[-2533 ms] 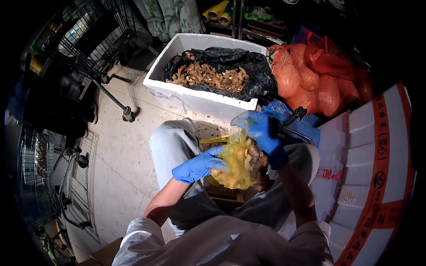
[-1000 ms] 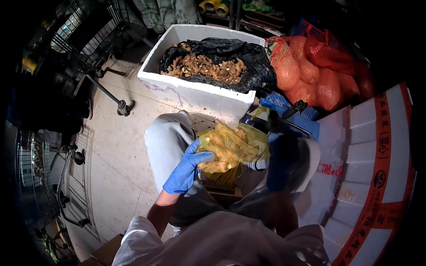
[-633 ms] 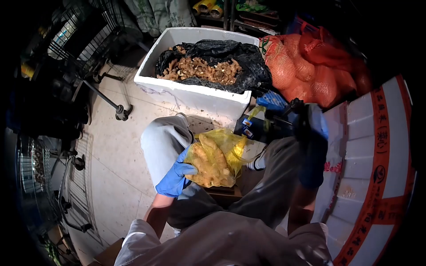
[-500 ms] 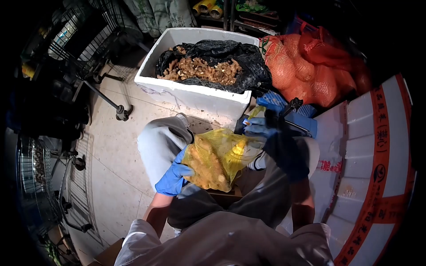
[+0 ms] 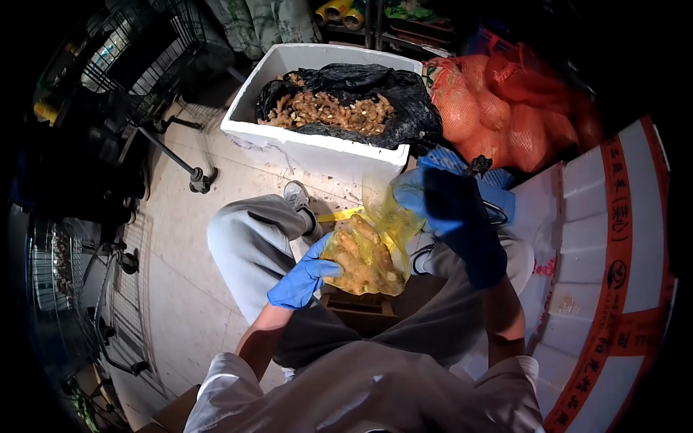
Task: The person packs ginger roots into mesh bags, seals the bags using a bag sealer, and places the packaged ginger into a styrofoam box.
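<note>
Between my knees hangs a yellow mesh bag [image 5: 410,225] holding several pieces of ginger root [image 5: 359,258]. My left hand [image 5: 299,280], in a blue glove, grips the lower left side of the bag, fingers pressed to the mesh. Higher up, my right hand [image 5: 446,206], also gloved in blue and partly in shadow, is closed around the gathered upper end of the mesh. Past the bag stands a white foam box [image 5: 317,155]. Loose ginger [image 5: 328,114] lies in it on a black plastic liner [image 5: 408,108].
Red net sacks [image 5: 498,108] of round produce stand at the back right. White boxes with red tape [image 5: 621,267] flank my right side. Shopping carts [image 5: 115,310] stand at the left. A blue box [image 5: 498,206] sits by my right knee, and a wooden stool [image 5: 357,307] shows below the bag.
The bag and my left hand have moved right and slightly up. My right hand has shifted, and the mesh now rises toward it. My left knee has swung outward, showing more of the shoe.
</note>
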A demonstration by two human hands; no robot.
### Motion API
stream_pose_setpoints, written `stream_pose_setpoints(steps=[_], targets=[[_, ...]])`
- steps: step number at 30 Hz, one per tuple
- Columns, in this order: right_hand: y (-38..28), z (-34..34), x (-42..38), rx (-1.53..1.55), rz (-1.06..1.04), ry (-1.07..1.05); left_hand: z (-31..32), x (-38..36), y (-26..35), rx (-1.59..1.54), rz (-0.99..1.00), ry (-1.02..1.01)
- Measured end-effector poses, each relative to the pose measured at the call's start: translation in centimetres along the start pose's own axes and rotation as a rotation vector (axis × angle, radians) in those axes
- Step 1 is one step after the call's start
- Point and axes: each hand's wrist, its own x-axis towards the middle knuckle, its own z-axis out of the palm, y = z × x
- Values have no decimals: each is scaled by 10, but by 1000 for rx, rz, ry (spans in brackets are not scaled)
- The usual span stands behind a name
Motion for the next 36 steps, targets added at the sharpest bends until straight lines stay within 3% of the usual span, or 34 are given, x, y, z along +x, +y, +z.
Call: stream_pose_setpoints(steps=[1,2,3,4,7,10,13,15,17,18,21,23,24,25,27,28,33,36], targets=[[-1,-6,6,-237,-86,-18,6,0,1,-4,6,-2],[-4,-14,13,298,326,-245,13,-2,4,25,22,25],[-8,-23,21,727,835,-261,18,-3,8,53,38,52],[7,-14,15,538,554,-160,19,-4,9,109,47,86],[18,-21,10,940,524,-10,28,-9,20,310,74,122],[22,-20,10,1013,549,-32,31,-13,29,322,56,77],[16,-20,9,527,416,-277,31,-14,30,344,64,46],[-2,-21,12,611,939,-434,28,-16,32,328,73,57],[33,28,-19,437,602,-452,22,-17,31,379,79,-3],[31,41,-20,751,525,-453,22,-17,30,376,76,-5],[31,36,-17,1087,326,-434,21,-20,32,358,44,-7],[42,45,-8,460,-50,-380,22,-25,32,299,-16,40],[32,43,-2,602,270,-417,22,-25,30,297,-18,43],[22,43,0,603,272,-416,22,-24,28,282,-3,53],[6,41,-3,-37,125,-36,26,-20,26,270,9,55],[10,48,-10,50,85,141,28,-19,25,279,23,79],[11,40,-7,121,94,214,25,-22,27,268,7,106],[26,44,-15,-32,-3,242,27,-22,34,454,29,36]])
